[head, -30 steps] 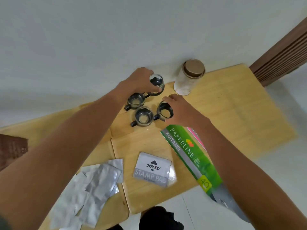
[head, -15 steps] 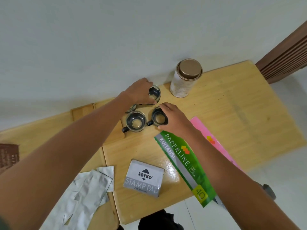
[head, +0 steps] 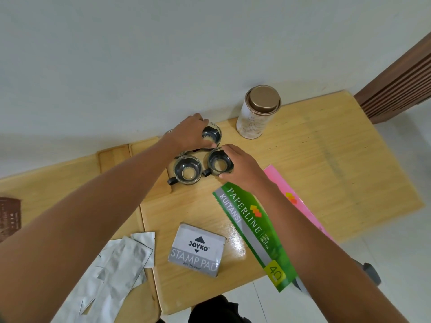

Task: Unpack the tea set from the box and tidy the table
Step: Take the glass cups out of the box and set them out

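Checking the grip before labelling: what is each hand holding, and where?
Left hand grips the far cup by its rim; right hand grips the near cup likewise.

- Wooden table (head: 338,159) against the wall
- Tin canister (head: 256,113) at the back
- Glass cups (head: 187,170) left of the canister
- Green receipt book (head: 254,231), pink book (head: 296,199), stamp pad box (head: 197,249), foil sachets (head: 116,269) nearer than the canister

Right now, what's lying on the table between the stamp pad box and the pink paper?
In the head view, the green Paperline receipt book lies between the stamp pad box and the pink paper, partly overlapping the pink paper; the right forearm crosses above it.
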